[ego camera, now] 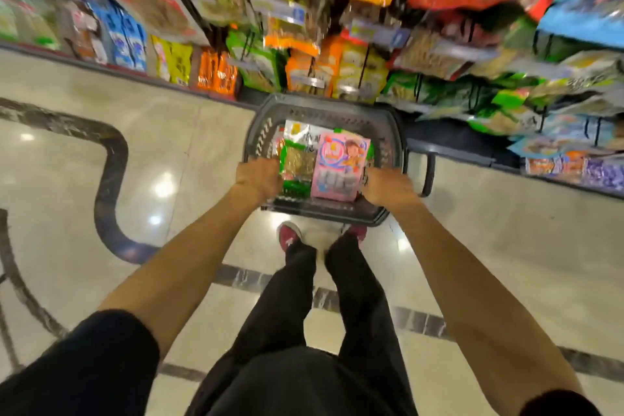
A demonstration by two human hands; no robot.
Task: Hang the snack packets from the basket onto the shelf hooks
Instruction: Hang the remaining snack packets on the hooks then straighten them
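While the person is bending over the basket, which is sitting on the floor just in front of the shelf, both arms are reaching straight down into it. The left hand is lying against the outer edge of the green packet, the right hand against the outer edge of the pink packet. The fingers of both are curling down out of sight, so I cannot tell whether either is gripping or only touching. The two packets are lying side by side on top of the pile, a white packet showing behind them. It is looking like the pick-up step. To do it well, I'd be taking one packet at a time, pinching it near the top edge where the hanging hole should be, lifting it clear of the rim without dragging its neighbour, and turning it face-out. The shelf is blurring badly, so I am not making out a free hook from here
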